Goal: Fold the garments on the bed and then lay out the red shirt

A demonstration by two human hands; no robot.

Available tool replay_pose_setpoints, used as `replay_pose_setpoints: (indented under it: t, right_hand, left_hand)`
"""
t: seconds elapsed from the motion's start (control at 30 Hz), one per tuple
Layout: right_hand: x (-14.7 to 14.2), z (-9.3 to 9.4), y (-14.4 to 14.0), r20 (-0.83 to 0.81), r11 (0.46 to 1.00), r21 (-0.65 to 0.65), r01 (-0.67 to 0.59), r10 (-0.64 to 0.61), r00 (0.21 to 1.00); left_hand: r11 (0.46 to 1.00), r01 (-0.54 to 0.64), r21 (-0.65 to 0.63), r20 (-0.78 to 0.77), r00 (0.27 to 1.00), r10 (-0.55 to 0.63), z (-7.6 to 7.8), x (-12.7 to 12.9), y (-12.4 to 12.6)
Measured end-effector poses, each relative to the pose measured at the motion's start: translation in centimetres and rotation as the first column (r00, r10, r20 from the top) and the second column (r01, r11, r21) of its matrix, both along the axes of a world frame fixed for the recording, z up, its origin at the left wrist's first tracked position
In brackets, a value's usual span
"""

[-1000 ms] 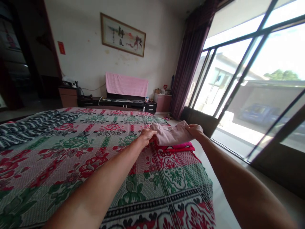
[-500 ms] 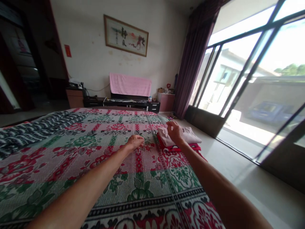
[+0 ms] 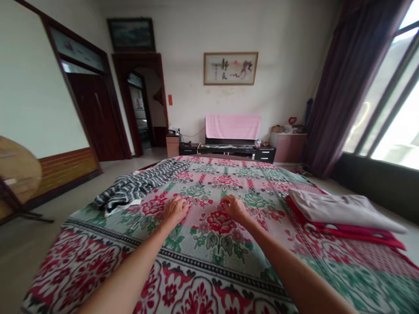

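Both hands have left the folded clothes since the earlier frames and now lie out in the middle of the bedspread [image 3: 209, 257], while the view has swung left to take in the doorway. Left hand [image 3: 176, 209] rests palm down on the woven cover with fingers [image 3: 182, 203] loosely curled and nothing in its grasp. Right hand [image 3: 233, 207] lies just beside it, also palm down, fingers [image 3: 226, 201] slack and closed on nothing.

Well off to the right of the right hand's fingers, near the bed's edge, sits the pale pink folded garment [image 3: 340, 209], flat and smooth, stacked on a red folded garment [image 3: 353, 232] whose edge shows beneath it. Neither hand touches the stack.

Beyond the left hand's fingers, up and to the left, a black-and-white striped garment [image 3: 137, 188] lies rumpled and unfolded on the cover.

That bedspread is a coarse woven cloth with red flowers, green leaves and dark banded borders. Against the far wall a pink towel [image 3: 232, 126] is draped over something on a low dark cabinet [image 3: 229, 151], below a framed picture [image 3: 230, 68].
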State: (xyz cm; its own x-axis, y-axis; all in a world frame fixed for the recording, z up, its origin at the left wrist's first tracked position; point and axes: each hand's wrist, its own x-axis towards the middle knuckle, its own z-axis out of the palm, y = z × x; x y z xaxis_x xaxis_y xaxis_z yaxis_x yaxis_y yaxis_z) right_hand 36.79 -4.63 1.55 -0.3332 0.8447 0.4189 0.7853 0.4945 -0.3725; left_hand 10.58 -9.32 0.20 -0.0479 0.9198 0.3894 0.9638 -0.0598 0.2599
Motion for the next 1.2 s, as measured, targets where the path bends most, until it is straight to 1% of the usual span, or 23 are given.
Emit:
replay_pose_setpoints:
  t: [0.07, 0.17, 0.23, 0.33, 0.43, 0.47, 0.5, 0.57, 0.6, 0.63, 0.67, 0.7, 0.77, 0.8, 0.83, 0.87, 0.9, 0.97, 1.03, 1.1, 1.13, 1.2]
  right_hand:
    - [-1.5, -0.5, 0.3, -0.015, 1.0, 0.015, -0.001, 0.001, 1.0]
    - [-2.5, -1.5, 0.4, -0.043, 0.998, 0.057, 0.007, -0.005, 0.999]
    - [-2.4, -2.1, 0.4, -0.053, 0.997, 0.078, -0.008, 0.012, 0.999]
    - [-2.0, -2.4, 0.3, -0.067, 0.996, 0.084, -0.029, 0.035, 0.997]
    - [-1.8, -2.3, 0.2, -0.095, 0.996, 0.079, -0.036, 0.043, 0.995]
    - [-1.7, -2.3, 0.2, -0.105, 0.996, 0.077, -0.043, 0.051, 0.993]
    - [-1.7, -2.3, 0.2, -0.112, 0.996, 0.074, -0.052, 0.06, 0.992]
    - [-1.7, -2.2, 0.1, -0.124, 0.996, 0.065, -0.062, 0.07, 0.99]
    - [-1.7, -2.2, 0.1, -0.13, 0.996, 0.06, -0.063, 0.071, 0.989]
    - [-1.7, -2.1, 0.1, -0.136, 0.996, 0.056, -0.063, 0.071, 0.988]
    - [-1.7, -2.1, 0.1, -0.143, 0.997, 0.052, -0.063, 0.069, 0.987]
    - [-1.7, -2.1, 0.1, -0.15, 0.997, 0.05, -0.062, 0.069, 0.986]
    - [-1.7, -2.0, 0.0, -0.159, 0.997, 0.049, -0.067, 0.074, 0.984]
    - [-1.7, -2.0, 0.0, -0.163, 0.996, 0.051, -0.07, 0.077, 0.984]
    - [-1.6, -1.9, -0.1, -0.166, 0.996, 0.054, -0.072, 0.08, 0.983]
    - [-1.6, -1.9, -0.1, -0.171, 0.996, 0.057, -0.073, 0.081, 0.982]
    - [-1.6, -1.9, -0.1, -0.176, 0.995, 0.062, -0.074, 0.084, 0.981]
    - [-1.6, -2.0, -0.1, -0.186, 0.994, 0.071, -0.08, 0.092, 0.978]
    - [-1.5, -2.1, 0.0, -0.19, 0.993, 0.077, -0.086, 0.099, 0.977]
    - [-1.5, -2.2, 0.1, -0.187, 0.994, 0.073, -0.082, 0.095, 0.978]
    - [-1.5, -2.2, 0.2, -0.183, 0.995, 0.067, -0.076, 0.087, 0.979]
    - [-1.5, -2.2, 0.1, -0.177, 0.996, 0.058, -0.066, 0.075, 0.981]
  left_hand:
    - [0.999, 0.026, 0.034, -0.015, 1.0, -0.026, -0.4, -0.9, -0.5]
    - [0.999, 0.032, 0.039, -0.027, 0.999, -0.031, -0.7, -0.9, -0.8]
    - [0.999, 0.028, 0.035, -0.028, 0.999, -0.027, -0.8, -0.7, -0.8]
    - [0.999, 0.032, 0.032, -0.004, 0.999, -0.032, -1.0, -0.4, -0.9]
    - [0.997, 0.054, 0.052, 0.087, 0.995, -0.058, -1.1, -0.6, -0.9]
    - [0.996, 0.046, 0.075, 0.124, 0.991, -0.055, -0.9, -1.0, -0.9]
    - [0.994, 0.012, 0.108, 0.158, 0.987, -0.029, -0.6, -1.6, -1.1]
    - [0.97, -0.133, 0.204, 0.211, 0.973, 0.089, 0.6, -3.4, -1.6]
    - [0.935, -0.244, 0.257, 0.24, 0.954, 0.183, 1.3, -4.7, -2.0]
    - [0.881, -0.359, 0.307, 0.273, 0.92, 0.28, 2.1, -6.1, -2.5]
    - [0.814, -0.47, 0.342, 0.318, 0.873, 0.37, 2.7, -7.5, -3.2]
    - [0.727, -0.588, 0.354, 0.382, 0.801, 0.461, 3.3, -8.9, -3.9]
    - [0.564, -0.769, 0.3, 0.499, 0.631, 0.594, 3.8, -11.3, -5.3]
    - [0.509, -0.821, 0.258, 0.531, 0.56, 0.636, 3.9, -12.2, -5.9]
    - [0.483, -0.85, 0.209, 0.541, 0.512, 0.667, 3.7, -12.9, -6.3]
    - [0.483, -0.862, 0.155, 0.537, 0.484, 0.691, 3.6, -13.4, -6.7]
    - [0.496, -0.861, 0.109, 0.522, 0.475, 0.709, 3.3, -13.8, -6.8]
    - [0.534, -0.842, 0.08, 0.476, 0.503, 0.722, 3.0, -14.2, -6.6]
    - [0.562, -0.811, 0.162, 0.424, 0.572, 0.702, 2.9, -14.1, -5.8]
    - [0.602, -0.741, 0.298, 0.365, 0.671, 0.645, 3.0, -13.2, -4.7]
    - [0.634, -0.686, 0.356, 0.33, 0.727, 0.602, 3.1, -12.4, -4.2]
    - [0.721, -0.544, 0.428, 0.255, 0.839, 0.481, 3.0, -10.0, -3.1]
